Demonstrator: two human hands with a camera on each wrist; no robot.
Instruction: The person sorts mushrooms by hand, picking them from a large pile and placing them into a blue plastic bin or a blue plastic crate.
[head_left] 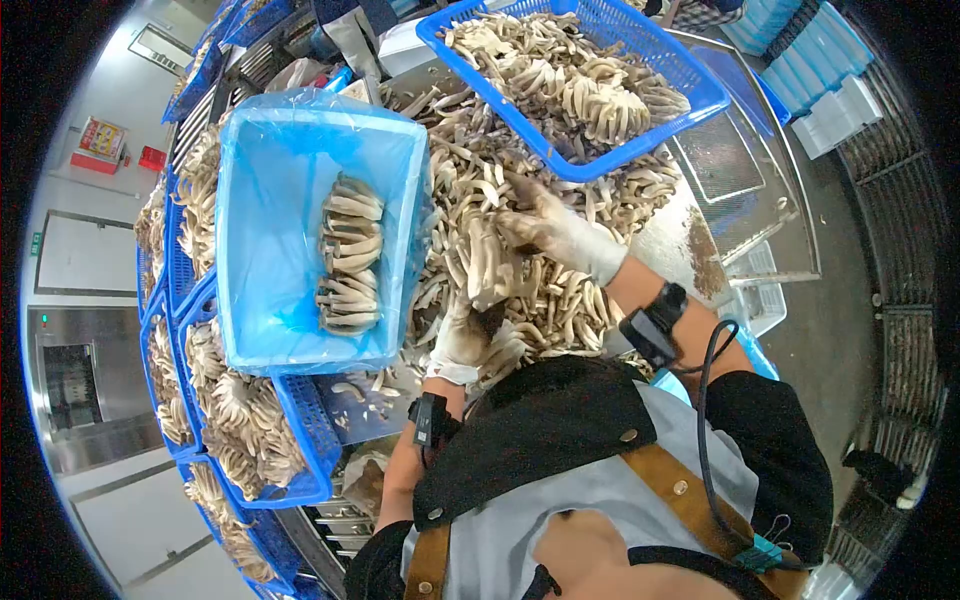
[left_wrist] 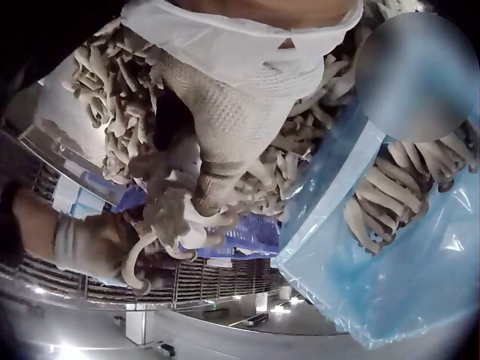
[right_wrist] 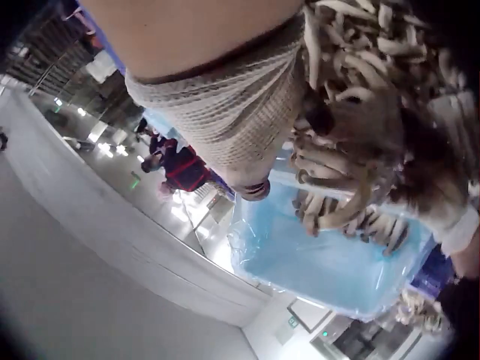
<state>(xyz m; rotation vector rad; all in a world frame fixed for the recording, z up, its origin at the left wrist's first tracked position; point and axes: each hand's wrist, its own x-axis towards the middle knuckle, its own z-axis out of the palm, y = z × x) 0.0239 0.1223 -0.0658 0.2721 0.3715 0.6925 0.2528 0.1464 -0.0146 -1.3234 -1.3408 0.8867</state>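
Observation:
A bunch of long pale mushrooms (head_left: 488, 262) is gripped in my left hand (head_left: 462, 338), which wears a white knit glove with dark, soiled fingers. In the left wrist view the bunch's stems (left_wrist: 171, 217) stick out past the glove. My right hand (head_left: 568, 238), gloved the same way, is at the far side of the bunch, thumb and fingers spread beside it. The right wrist view has the bunch (right_wrist: 334, 174) between both hands. Loose mushrooms (head_left: 570, 310) are heaped under and around them. Left of the hands, a blue-lined box (head_left: 270, 300) holds a row of mushrooms (head_left: 350, 255).
A blue basket (head_left: 575, 172) piled with mushrooms sits over the heap at the back. More full blue baskets (head_left: 318, 440) line the left side. A metal-framed mesh panel (head_left: 745, 170) stands at the right, with stacked blue-and-white boxes (head_left: 820, 70) behind it.

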